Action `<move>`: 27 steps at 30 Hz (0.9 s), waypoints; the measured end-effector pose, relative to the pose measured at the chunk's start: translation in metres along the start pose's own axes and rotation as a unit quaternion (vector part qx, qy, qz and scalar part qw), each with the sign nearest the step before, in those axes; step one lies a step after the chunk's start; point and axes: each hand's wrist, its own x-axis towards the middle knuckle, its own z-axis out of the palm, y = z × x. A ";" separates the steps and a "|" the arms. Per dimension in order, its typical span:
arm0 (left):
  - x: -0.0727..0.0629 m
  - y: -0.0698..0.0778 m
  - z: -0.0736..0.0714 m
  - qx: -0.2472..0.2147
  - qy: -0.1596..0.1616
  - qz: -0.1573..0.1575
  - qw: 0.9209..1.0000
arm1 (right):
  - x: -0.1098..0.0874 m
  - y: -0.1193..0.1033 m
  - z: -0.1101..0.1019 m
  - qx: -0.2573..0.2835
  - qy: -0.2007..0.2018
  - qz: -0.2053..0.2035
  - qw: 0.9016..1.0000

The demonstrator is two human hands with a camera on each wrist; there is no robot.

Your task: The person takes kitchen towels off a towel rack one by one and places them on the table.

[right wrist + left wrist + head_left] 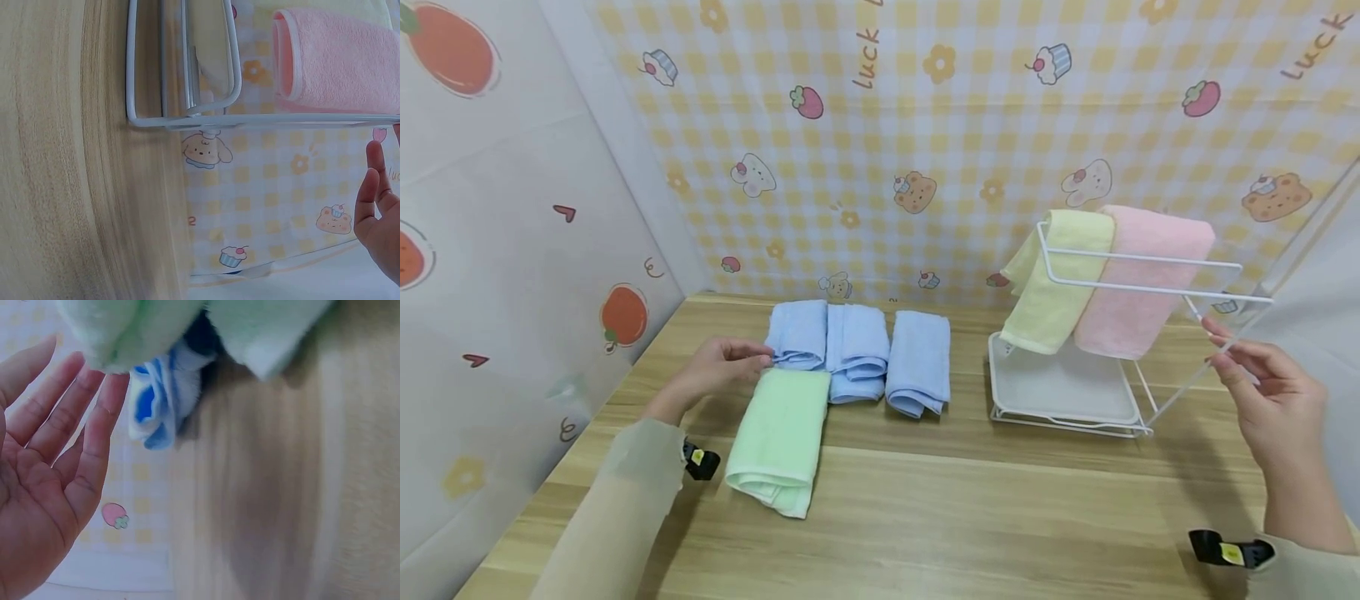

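My left hand point(726, 367) lies at the upper left corner of a folded light green towel point(782, 433), fingertips right at the edge of a folded blue towel point(797, 333). In the left wrist view its fingers point(62, 419) are long and spread, meeting the green cloth's edge. At the right, a white wire rack point(1138, 285) carries a yellow towel point(1060, 275) and a pink towel point(1153, 279) draped over its top. My right hand point(1270, 383) holds the rack's slanted side wire between thumb and fingers. The right wrist view shows that hand only partly, beside the pink towel point(344, 59).
Two more folded blue towels point(857, 337) point(919, 358) lie in a row beside the first. A white tray point(1060, 396) sits in the rack's base on the wooden table point(970, 517). Patterned cloth walls point(880, 158) stand behind and at the left.
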 end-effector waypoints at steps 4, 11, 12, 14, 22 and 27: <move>0.004 0.010 -0.001 0.015 0.008 0.011 1.000 | 0.000 -0.001 0.000 -0.005 -0.001 0.007 1.000; 0.013 0.026 0.000 0.037 0.004 0.022 0.999 | 0.000 -0.001 -0.001 0.012 -0.006 0.008 1.000; 0.015 0.029 0.000 0.037 0.002 0.027 0.999 | 0.000 -0.001 -0.001 0.024 -0.007 0.006 1.000; 0.018 0.035 0.002 0.033 -0.002 0.038 0.999 | 0.000 0.000 0.000 0.018 -0.005 0.003 1.000; 0.028 0.055 0.012 0.037 -0.025 0.062 0.997 | 0.000 0.002 0.000 0.050 -0.014 -0.006 0.999; 0.033 0.070 0.020 0.034 -0.035 0.093 0.994 | -0.001 0.003 -0.001 0.059 -0.012 -0.010 0.998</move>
